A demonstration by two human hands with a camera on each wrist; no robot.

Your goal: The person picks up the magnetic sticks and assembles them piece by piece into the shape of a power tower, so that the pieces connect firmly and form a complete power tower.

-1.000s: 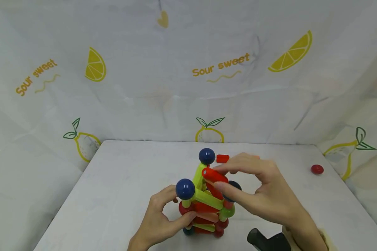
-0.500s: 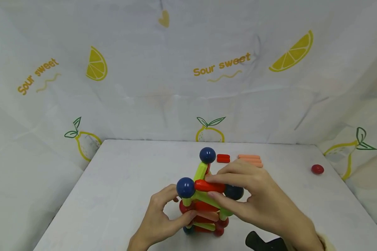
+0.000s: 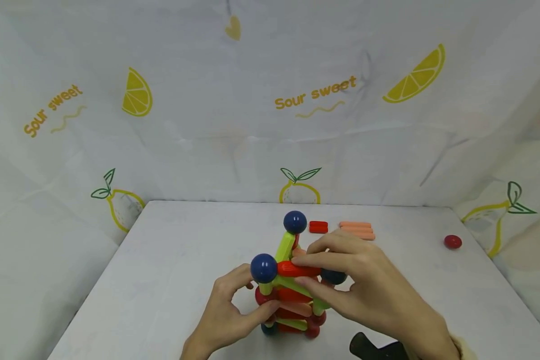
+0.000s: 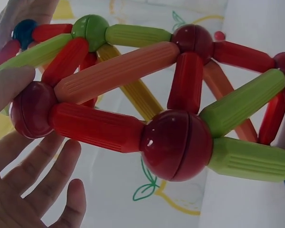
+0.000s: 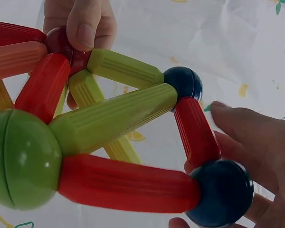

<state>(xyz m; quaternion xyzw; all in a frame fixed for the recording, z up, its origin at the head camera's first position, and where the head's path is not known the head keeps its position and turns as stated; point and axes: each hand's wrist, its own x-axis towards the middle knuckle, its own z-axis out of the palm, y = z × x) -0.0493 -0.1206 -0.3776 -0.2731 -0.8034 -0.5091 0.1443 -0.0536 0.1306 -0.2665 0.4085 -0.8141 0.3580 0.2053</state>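
Note:
A tower of magnetic rods and balls stands on the table in the head view. My left hand (image 3: 231,310) grips it at a dark red ball (image 4: 34,110), the thumb on that ball. My right hand (image 3: 364,277) pinches a short red rod (image 3: 297,269) at the top of the tower. This rod runs between a blue ball (image 3: 264,268) on the left and another blue ball (image 5: 222,192) on the right, touching both. A third blue ball (image 3: 295,222) tops the far corner. A green ball (image 5: 26,159) sits lower, partly behind my right hand in the head view.
Beyond the tower lie short red rods (image 3: 318,227) and several salmon rods (image 3: 357,230). A loose red ball (image 3: 452,242) rests at the far right of the white table (image 3: 162,260). A black object (image 3: 364,346) shows beside my right wrist.
My right hand has lowered the red rod from a tilt above the tower to level between the two blue balls. The right blue ball came up slightly, then settled. My left hand stayed put.

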